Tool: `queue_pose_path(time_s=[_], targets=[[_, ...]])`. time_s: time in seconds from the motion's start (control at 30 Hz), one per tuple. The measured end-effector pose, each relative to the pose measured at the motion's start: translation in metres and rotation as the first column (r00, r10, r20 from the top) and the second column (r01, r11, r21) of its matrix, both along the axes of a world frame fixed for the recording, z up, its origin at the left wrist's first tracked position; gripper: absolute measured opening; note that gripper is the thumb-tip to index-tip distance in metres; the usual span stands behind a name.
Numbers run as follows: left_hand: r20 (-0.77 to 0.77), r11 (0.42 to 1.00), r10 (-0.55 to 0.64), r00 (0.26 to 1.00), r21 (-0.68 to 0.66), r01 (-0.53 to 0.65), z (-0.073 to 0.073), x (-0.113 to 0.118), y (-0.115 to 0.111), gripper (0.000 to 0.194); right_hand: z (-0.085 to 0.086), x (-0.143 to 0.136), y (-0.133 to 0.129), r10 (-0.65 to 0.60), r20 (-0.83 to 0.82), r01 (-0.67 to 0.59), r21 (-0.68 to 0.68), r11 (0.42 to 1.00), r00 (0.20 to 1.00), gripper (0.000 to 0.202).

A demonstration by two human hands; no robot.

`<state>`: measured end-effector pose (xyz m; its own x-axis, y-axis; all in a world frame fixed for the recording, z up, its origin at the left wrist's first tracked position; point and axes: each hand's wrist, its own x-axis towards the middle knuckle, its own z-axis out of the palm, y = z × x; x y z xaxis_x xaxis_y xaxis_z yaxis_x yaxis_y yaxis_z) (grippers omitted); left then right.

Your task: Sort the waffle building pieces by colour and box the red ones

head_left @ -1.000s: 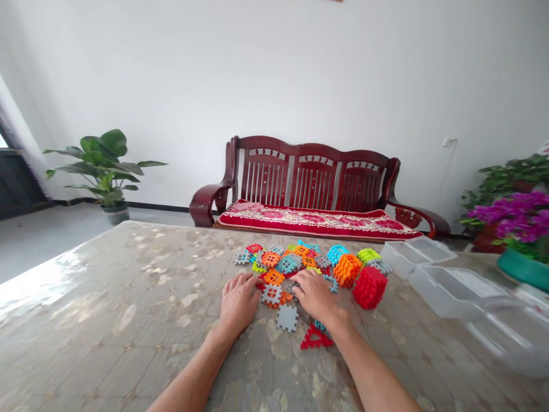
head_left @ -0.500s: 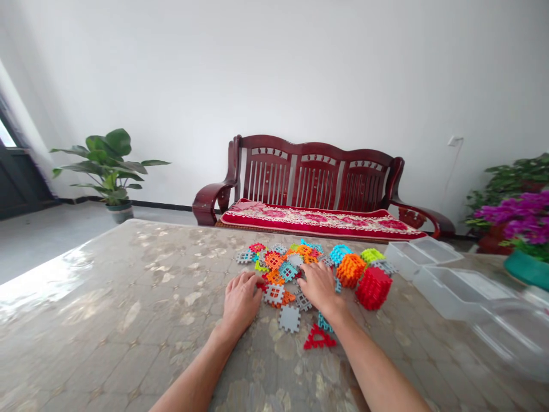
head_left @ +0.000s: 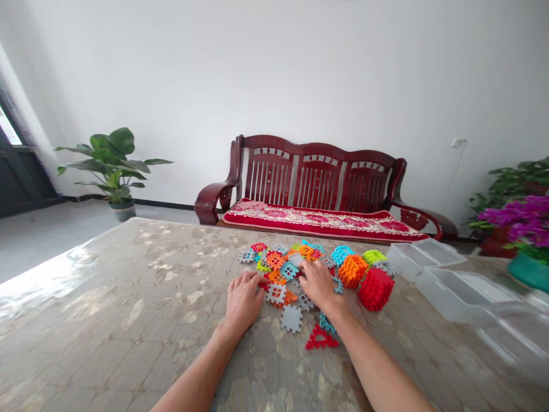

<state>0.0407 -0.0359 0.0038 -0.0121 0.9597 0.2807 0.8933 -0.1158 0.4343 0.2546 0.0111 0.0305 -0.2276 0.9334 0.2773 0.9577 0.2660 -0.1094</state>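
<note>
A pile of colourful interlocking plastic plates (head_left: 275, 261) with toothed edges lies mid-table. At the pile's left edge rests my left hand (head_left: 244, 297), its fingers bent together; a bit of red plate (head_left: 263, 281) shows at their tips, and whatever they hold is hidden. My right hand (head_left: 317, 282) reaches over the pile from the right, thumb and forefinger closed at a light grey plate (head_left: 296, 260). Nearer to me lie a solid grey square plate (head_left: 291, 319) and a red triangular plate (head_left: 321, 337). Right of my right hand are an orange stack (head_left: 353, 271) and a red stack (head_left: 376, 290).
Blue plates (head_left: 342, 254) and green plates (head_left: 372, 256) sit behind the stacks. Clear plastic boxes (head_left: 450, 294) stand at the right, near purple flowers in a teal pot (head_left: 529, 269). A wooden bench (head_left: 317, 177) is behind the cloth-covered table (head_left: 171, 303).
The whole view has shifted slightly, things now appearing a little further right. Both hands stay at nearly the same spots on the pile; no plate has visibly moved.
</note>
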Motion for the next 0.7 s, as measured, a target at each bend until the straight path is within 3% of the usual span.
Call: queue_pose_path(time_s=[0.3,0.5,0.7], targets=[[-0.007,1.0,0.005,1.0,0.025,-0.005,-0.0017,-0.0005,0.0003,0.028,-0.0007,-0.001,-0.0032,0.045,0.0,-0.045,0.014,0.999,0.999,0.023],[-0.021,1.0,0.0,1.0,0.002,0.0,-0.0006,0.0004,0.0004,0.028,-0.0042,-0.0031,0.0031,0.155,-0.066,-0.156,-0.012,0.988,0.986,0.026],[-0.014,1.0,-0.004,1.0,0.001,0.004,-0.0004,-0.0006,-0.0003,0.028,0.0015,0.0053,0.0021,0.095,-0.173,-0.102,-0.032,0.994,0.98,0.03]])
